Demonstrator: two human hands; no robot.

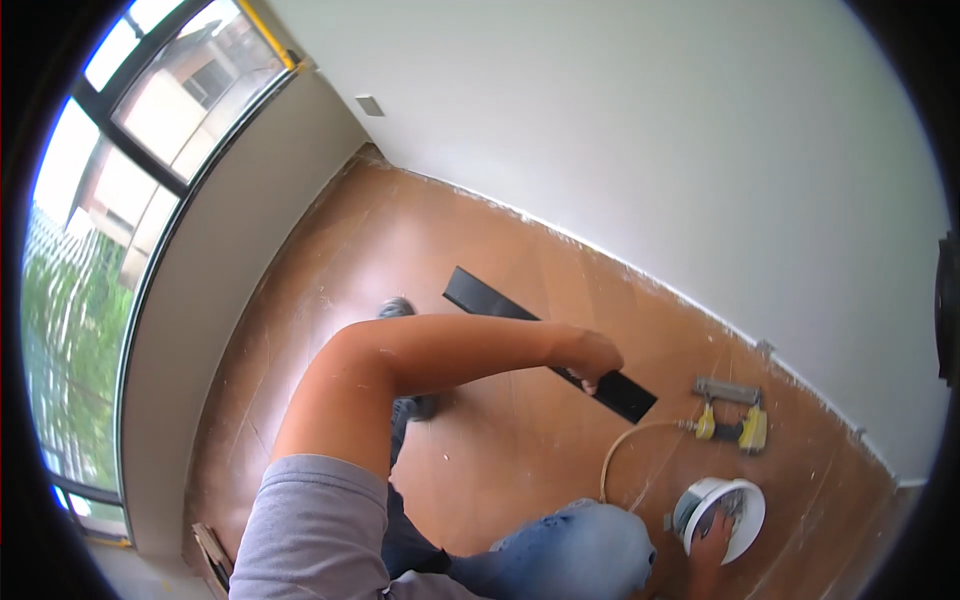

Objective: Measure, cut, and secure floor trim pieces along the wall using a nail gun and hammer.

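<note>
Kneeling on a brown floor point(470, 450), a person in a grey short sleeve point(310, 530) and blue jeans point(570, 555) works with both hands at once. Nearest, the right hand point(712, 535) reaches down into a white plastic bucket point(752, 510), its fingers spread over the dark, small contents inside; whether they have closed on anything cannot be told. The bucket sits just beside the knee, probably to keep its contents in easy reach. Just beyond those fingers lies a yellow-and-grey pneumatic nail gun point(732, 415), resting on its side with its pale air hose point(625, 450) curling back toward the knee, between the two hands. Farther out, the left hand point(598, 358) is wrapped around a long black strip of trim point(545, 340), gripping it close to its near end; the strip runs away from the fingers toward the window, lying flat on the boards, well short of the white wall point(620, 130). A dark shoe point(398, 308) shows past the elbow. A tall black-framed window point(130, 190) closes the far left.
</note>
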